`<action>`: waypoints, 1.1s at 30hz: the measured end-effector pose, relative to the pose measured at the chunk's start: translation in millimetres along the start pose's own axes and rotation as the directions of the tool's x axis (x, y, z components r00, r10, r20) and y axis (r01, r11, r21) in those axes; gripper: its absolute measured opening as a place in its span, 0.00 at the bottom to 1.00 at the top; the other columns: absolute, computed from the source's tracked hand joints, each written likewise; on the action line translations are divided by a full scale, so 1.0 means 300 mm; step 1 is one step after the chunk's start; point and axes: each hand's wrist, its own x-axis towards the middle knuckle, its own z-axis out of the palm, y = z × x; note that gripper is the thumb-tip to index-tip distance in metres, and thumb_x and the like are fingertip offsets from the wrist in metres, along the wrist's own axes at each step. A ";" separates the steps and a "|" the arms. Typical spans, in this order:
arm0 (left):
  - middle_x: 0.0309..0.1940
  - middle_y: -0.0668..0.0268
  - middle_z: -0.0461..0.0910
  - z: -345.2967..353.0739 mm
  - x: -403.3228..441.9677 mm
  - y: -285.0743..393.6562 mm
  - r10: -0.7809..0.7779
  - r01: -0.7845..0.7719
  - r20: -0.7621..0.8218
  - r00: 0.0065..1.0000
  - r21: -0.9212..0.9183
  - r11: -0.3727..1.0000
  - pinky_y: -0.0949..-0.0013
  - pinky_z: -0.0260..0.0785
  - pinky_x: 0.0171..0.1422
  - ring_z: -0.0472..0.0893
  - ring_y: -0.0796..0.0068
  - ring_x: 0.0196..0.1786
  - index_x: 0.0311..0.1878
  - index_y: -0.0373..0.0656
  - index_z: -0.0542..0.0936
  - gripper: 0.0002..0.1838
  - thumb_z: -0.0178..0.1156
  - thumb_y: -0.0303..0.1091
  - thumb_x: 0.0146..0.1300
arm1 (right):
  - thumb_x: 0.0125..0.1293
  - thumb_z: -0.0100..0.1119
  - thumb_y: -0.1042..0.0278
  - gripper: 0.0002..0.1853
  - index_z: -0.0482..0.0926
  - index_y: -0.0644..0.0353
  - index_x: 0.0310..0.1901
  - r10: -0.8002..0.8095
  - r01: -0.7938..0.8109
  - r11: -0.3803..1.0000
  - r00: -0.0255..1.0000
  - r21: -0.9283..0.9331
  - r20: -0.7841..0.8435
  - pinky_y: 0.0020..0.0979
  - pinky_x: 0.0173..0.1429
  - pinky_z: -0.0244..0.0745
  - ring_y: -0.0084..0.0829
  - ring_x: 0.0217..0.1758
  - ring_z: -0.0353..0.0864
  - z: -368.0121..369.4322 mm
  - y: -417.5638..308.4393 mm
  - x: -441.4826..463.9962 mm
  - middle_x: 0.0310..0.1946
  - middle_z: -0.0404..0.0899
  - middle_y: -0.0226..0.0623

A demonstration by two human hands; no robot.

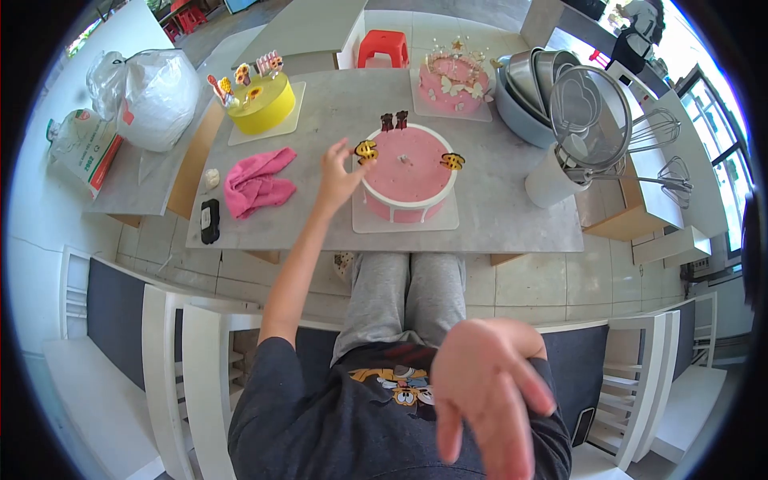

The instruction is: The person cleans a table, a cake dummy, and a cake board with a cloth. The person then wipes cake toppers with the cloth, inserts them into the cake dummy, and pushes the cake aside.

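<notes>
A pink round cake (408, 172) with white drips stands on a white cake board (368, 224). Two dark bear-shaped toppers (394, 121) rise from its far rim, and a gold topper (452, 162) sits at its right rim. At the left rim my left hand (339, 180) has thumb and forefinger around another gold topper (366, 151), apparently pinching it. Raised close to the camera, my right hand (488, 388) is open with spread fingers and holds nothing. A small pale mark shows at the middle of the cake's top.
A yellow cake (262, 104), a pink cloth (258, 184) and a black object (210, 222) lie left on the grey table (496, 228). Behind stands another pink cake (454, 88). Metal bowls (524, 80), a sieve (590, 118) and whisks (652, 130) crowd the right. A person (640, 32) is far back.
</notes>
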 end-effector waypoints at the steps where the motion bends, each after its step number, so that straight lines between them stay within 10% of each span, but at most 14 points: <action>1: 0.55 0.54 0.65 0.037 0.013 -0.029 0.032 -0.033 -0.018 0.999 -0.025 0.999 0.59 0.49 0.64 0.60 0.56 0.60 0.41 0.45 0.79 0.19 0.66 0.42 0.47 | 0.59 0.44 0.41 0.34 0.52 0.44 0.65 0.057 -0.069 0.967 0.997 -0.246 -0.056 0.34 0.64 0.45 0.18 0.59 0.53 -0.037 0.007 -0.016 0.60 0.56 0.36; 3: 0.53 0.54 0.67 0.039 0.037 0.003 0.032 -0.034 -0.034 0.999 -0.048 0.998 0.60 0.52 0.62 0.62 0.59 0.58 0.40 0.42 0.79 0.18 0.66 0.40 0.47 | 0.61 0.48 0.47 0.31 0.56 0.49 0.63 0.095 -0.144 0.870 0.987 -0.472 -0.126 0.29 0.58 0.62 0.20 0.47 0.69 -0.168 -0.003 -0.078 0.53 0.64 0.31; 4: 0.51 0.55 0.69 0.029 0.042 0.021 0.019 -0.022 -0.048 0.999 -0.068 0.997 0.61 0.54 0.61 0.64 0.61 0.57 0.39 0.39 0.78 0.17 0.65 0.38 0.48 | 0.57 0.52 0.54 0.25 0.65 0.54 0.54 0.453 -0.368 0.671 0.891 -0.643 -0.036 0.36 0.60 0.57 0.31 0.50 0.67 -0.275 -0.023 -0.133 0.50 0.68 0.34; 7: 0.42 0.60 0.76 -0.044 0.081 0.125 -0.057 -0.007 -0.187 0.981 -0.325 0.946 0.68 0.62 0.54 0.73 0.70 0.47 0.37 0.35 0.78 0.13 0.64 0.34 0.50 | 0.53 0.57 0.66 0.18 0.71 0.63 0.45 0.945 -0.531 0.184 0.327 -0.827 0.000 0.42 0.60 0.54 0.45 0.57 0.62 -0.335 0.090 -0.227 0.49 0.68 0.43; 9: 0.35 0.68 0.79 -0.153 0.109 0.199 -0.155 0.033 -0.155 0.976 -0.599 0.800 0.76 0.67 0.47 0.76 0.80 0.39 0.42 0.38 0.77 0.11 0.60 0.29 0.55 | 0.52 0.60 0.65 0.19 0.72 0.63 0.46 0.987 -0.624 -0.084 0.054 -0.777 -0.150 0.40 0.60 0.55 0.43 0.57 0.62 -0.408 0.112 -0.414 0.49 0.68 0.43; 15: 0.32 0.68 0.79 -0.345 0.069 0.183 -0.238 0.111 -0.141 0.961 -0.590 0.800 0.80 0.66 0.40 0.76 0.83 0.34 0.35 0.37 0.77 0.09 0.63 0.30 0.53 | 0.49 0.65 0.59 0.21 0.74 0.60 0.44 0.905 -0.767 -0.424 -0.336 -0.481 -0.262 0.36 0.58 0.57 0.37 0.55 0.66 -0.423 0.113 -0.634 0.48 0.70 0.41; 20: 0.39 0.62 0.77 -0.155 -0.109 -0.208 -0.364 0.396 0.160 0.918 -0.294 0.870 0.70 0.65 0.50 0.75 0.73 0.43 0.37 0.39 0.77 0.17 0.67 0.39 0.48 | 0.50 0.64 0.64 0.14 0.77 0.60 0.38 0.912 -0.797 -0.398 -0.290 -0.455 -0.290 0.33 0.55 0.61 0.35 0.52 0.69 -0.425 0.124 -0.709 0.46 0.73 0.39; 22: 0.50 0.56 0.69 -0.103 -0.160 -0.203 -0.197 0.245 -0.153 0.968 0.442 0.863 0.60 0.55 0.59 0.65 0.63 0.56 0.40 0.40 0.76 0.24 0.69 0.45 0.43 | 0.50 0.63 0.67 0.11 0.78 0.60 0.35 0.937 -0.810 -0.327 -0.209 -0.486 -0.281 0.33 0.54 0.62 0.34 0.51 0.69 -0.419 0.144 -0.707 0.44 0.74 0.39; 29: 0.54 0.55 0.64 -0.045 0.003 -0.135 -0.138 0.189 -0.274 0.952 0.173 0.967 0.59 0.51 0.61 0.59 0.59 0.59 0.46 0.44 0.74 0.27 0.68 0.47 0.43 | 0.53 0.60 0.72 0.05 0.77 0.65 0.30 0.953 -0.866 -0.088 0.071 -0.493 -0.294 0.27 0.51 0.63 0.29 0.44 0.72 -0.403 0.291 -0.515 0.39 0.76 0.37; 31: 0.53 0.58 0.66 -0.031 0.076 -0.026 -0.142 0.128 -0.064 0.988 -0.181 0.975 0.63 0.53 0.60 0.59 0.61 0.59 0.45 0.44 0.75 0.24 0.66 0.45 0.46 | 0.54 0.59 0.73 0.05 0.77 0.66 0.29 0.926 -0.900 -0.065 0.106 -0.431 -0.363 0.26 0.50 0.63 0.27 0.42 0.72 -0.413 0.336 -0.448 0.38 0.76 0.36; 33: 0.53 0.59 0.66 0.009 0.142 0.026 -0.064 0.059 -0.025 0.998 -0.163 0.985 0.64 0.54 0.60 0.60 0.61 0.58 0.45 0.44 0.75 0.23 0.66 0.42 0.46 | 0.53 0.61 0.70 0.08 0.77 0.67 0.29 0.906 -0.861 -0.127 0.102 -0.493 -0.411 0.26 0.47 0.64 0.25 0.37 0.72 -0.476 0.361 -0.421 0.35 0.77 0.36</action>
